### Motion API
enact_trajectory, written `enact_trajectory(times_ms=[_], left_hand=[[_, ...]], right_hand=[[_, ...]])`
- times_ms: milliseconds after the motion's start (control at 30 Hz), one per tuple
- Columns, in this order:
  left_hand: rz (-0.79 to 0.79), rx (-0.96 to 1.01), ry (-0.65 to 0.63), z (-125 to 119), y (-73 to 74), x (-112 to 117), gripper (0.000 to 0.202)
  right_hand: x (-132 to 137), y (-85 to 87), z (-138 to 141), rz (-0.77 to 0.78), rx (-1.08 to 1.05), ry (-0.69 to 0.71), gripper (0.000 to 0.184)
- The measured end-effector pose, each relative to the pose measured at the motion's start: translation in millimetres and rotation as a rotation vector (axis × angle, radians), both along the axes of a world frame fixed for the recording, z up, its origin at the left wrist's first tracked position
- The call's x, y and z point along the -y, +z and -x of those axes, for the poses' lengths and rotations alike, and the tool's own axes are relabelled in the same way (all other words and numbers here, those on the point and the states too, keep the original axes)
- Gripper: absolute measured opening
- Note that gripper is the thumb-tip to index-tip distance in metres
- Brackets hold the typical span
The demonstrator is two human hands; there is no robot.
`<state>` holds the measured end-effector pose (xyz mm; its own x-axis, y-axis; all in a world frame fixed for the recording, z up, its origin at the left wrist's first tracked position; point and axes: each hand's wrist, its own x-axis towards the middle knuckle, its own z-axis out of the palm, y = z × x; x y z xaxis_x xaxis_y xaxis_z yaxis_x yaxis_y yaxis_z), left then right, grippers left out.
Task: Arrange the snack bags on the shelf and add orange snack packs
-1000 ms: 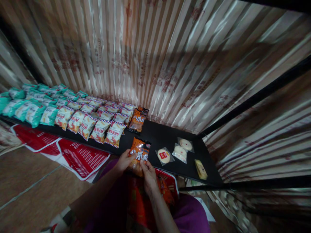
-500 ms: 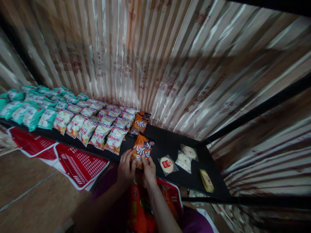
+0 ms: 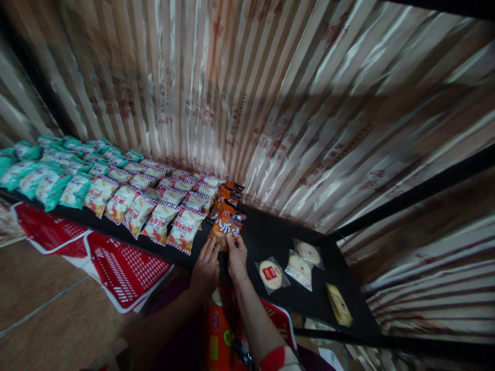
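An orange snack bag [image 3: 228, 228] stands on the black shelf, in front of other orange bags [image 3: 229, 194] at the end of the display. With my left hand [image 3: 207, 268] closed at its lower left edge and my right hand [image 3: 236, 256] closed on its lower right side, it is held between both. My right thumb presses on the printed front. To its left are several rows of white snack bags [image 3: 185, 226] with striped edges. Below my forearms, a large orange package [image 3: 216, 335] is partly hidden in the dark.
Teal snack bags [image 3: 50, 183] fill the shelf's left end. Right of my hands lie flat round wrapped items [image 3: 271, 274] and a yellowish package [image 3: 339, 305]. Red baskets [image 3: 124, 268] stand below the shelf [image 3: 255, 226]. A striped plastic sheet [image 3: 247, 103] hangs behind, with a dark rail at right.
Both hands have pushed the orange bag deeper onto the shelf, closer to the orange bags behind it. The view has shifted slightly, and more of the orange package below shows.
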<state>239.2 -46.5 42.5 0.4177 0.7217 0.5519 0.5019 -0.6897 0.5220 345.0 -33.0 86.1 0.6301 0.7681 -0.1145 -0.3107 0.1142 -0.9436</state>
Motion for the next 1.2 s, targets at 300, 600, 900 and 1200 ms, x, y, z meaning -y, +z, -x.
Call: enact_trajectory(times_ms=[300,600,900,1200], left_hand=[[-0.010,-0.012,0.023,-9,-2.2,-21,0.049],[0.005,-0.047,0.030,-11,2.1,-39,0.048],[0.014,-0.114,0.065,-11,4.0,-38,0.051],[-0.058,-0.164,0.088,-11,8.2,-37,0.055]], right_hand=[[-27,-0.1,-3,-0.008,0.045,-0.021,0.044],[-49,-1.8,-7,-0.026,0.058,-0.007,0.042],[-53,-14.3,-9,0.017,0.288,0.036,0.053],[-45,-25.5,-12,0.268,0.836,-0.111,0.070]])
